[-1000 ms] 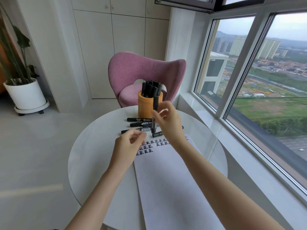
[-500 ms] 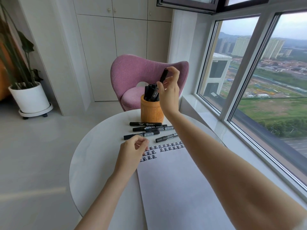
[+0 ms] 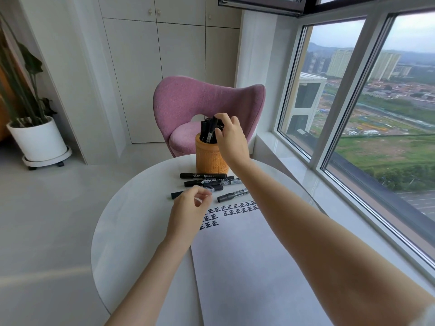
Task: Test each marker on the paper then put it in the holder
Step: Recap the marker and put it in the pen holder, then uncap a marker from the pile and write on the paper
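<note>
The marker (image 3: 210, 134) has been lowered into the holder (image 3: 209, 158) at the bench's (image 3: 131, 231) far edge, pinched by the right hand (image 3: 231, 137); left hand (image 3: 189, 208) loosely curled, empty

Five loose markers (image 3: 203, 176) were counted on one table (image 3: 131, 231). One holder (image 3: 208, 158) contained more, too overlapped to number; one held marker (image 3: 209, 135) was in the right hand (image 3: 231, 137). One paper sheet (image 3: 247, 267), one chair (image 3: 200, 97) and one potted plant (image 3: 37, 137) were noted.

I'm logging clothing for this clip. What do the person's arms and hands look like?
Both forearms are bare, as are the left hand and right hand: no gloves, rings or watch show. A pale edge at the frame's bottom right corner may be a sleeve.
</note>
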Action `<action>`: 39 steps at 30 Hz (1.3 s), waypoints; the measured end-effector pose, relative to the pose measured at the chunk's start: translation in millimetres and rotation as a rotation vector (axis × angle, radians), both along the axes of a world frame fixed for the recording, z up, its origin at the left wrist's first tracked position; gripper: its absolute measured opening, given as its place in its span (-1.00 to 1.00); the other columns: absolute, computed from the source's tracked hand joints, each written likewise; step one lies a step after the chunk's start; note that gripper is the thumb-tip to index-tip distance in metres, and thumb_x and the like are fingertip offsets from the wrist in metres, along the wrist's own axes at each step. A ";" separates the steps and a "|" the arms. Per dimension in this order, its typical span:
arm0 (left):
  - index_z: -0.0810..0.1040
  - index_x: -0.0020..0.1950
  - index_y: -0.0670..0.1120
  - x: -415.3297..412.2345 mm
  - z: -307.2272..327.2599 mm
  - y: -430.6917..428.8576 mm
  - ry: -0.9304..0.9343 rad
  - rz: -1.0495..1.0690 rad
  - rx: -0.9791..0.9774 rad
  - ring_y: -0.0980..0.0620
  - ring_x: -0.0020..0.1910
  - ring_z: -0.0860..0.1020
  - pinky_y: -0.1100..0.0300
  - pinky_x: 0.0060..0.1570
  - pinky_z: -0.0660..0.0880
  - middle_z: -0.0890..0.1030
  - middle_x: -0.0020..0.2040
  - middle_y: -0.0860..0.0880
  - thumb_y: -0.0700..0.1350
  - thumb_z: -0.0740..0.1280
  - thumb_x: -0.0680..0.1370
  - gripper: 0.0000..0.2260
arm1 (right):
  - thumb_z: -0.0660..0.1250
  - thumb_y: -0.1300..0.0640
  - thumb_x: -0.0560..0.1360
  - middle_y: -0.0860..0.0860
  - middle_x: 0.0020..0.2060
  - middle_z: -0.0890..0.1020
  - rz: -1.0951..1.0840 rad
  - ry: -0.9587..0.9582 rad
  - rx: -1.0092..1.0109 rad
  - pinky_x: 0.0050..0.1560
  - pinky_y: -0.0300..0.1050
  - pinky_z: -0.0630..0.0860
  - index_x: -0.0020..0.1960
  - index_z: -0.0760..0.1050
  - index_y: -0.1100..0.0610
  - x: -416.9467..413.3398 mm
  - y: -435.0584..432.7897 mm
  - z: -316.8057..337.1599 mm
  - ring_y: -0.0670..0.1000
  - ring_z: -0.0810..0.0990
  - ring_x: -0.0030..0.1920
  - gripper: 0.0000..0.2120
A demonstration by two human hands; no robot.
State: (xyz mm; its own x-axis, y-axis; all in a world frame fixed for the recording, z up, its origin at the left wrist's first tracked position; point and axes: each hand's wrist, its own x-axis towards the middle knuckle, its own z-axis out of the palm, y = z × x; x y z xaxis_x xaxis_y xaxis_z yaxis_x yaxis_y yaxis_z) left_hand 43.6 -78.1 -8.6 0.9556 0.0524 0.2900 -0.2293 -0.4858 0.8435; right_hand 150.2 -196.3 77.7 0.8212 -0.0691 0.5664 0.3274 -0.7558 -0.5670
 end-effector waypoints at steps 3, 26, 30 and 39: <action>0.59 -0.04 -0.03 5.5 2.0 -8.0 -0.016 -0.008 0.055 0.12 -0.23 0.50 0.18 -0.15 0.47 0.60 -0.10 0.01 -0.18 0.34 0.51 -0.92 | 0.11 0.28 0.56 0.11 0.16 0.48 -0.012 0.050 -0.038 -0.09 -0.05 0.38 0.39 0.34 0.02 -0.4 -1.7 0.4 0.17 0.54 0.02 -0.57; 0.61 0.03 -0.03 34.0 -9.8 -37.7 0.043 -0.039 0.338 0.01 -0.01 0.52 0.18 -0.09 0.45 0.57 -0.04 0.00 -0.13 0.39 0.47 -0.85 | 0.15 0.16 0.57 0.10 -0.13 0.62 0.094 0.102 -0.048 -0.08 0.03 0.50 0.37 0.40 -0.03 -20.3 -17.5 -23.3 0.15 0.57 -0.08 -0.61; 0.62 0.00 -0.05 32.0 -7.7 -38.1 0.000 -0.023 0.290 -0.01 -0.02 0.51 0.11 -0.05 0.48 0.57 -0.07 -0.01 -0.16 0.39 0.47 -0.88 | 0.18 0.17 0.55 -0.01 -0.33 0.56 0.114 0.116 0.148 -0.12 0.06 0.57 0.09 0.59 0.04 -39.1 -25.6 -29.0 0.07 0.61 -0.23 -0.76; 0.64 0.00 -0.10 17.3 13.2 -15.4 -0.106 0.074 -0.009 0.10 -0.14 0.56 0.48 -0.18 0.40 0.65 -0.07 -0.04 -0.18 0.39 0.49 -0.89 | 0.28 0.03 0.53 0.02 -0.54 0.45 0.184 0.417 0.602 -0.44 -0.22 0.28 -0.27 0.49 0.22 -98.6 -35.2 -39.0 -0.06 0.33 -0.57 -0.70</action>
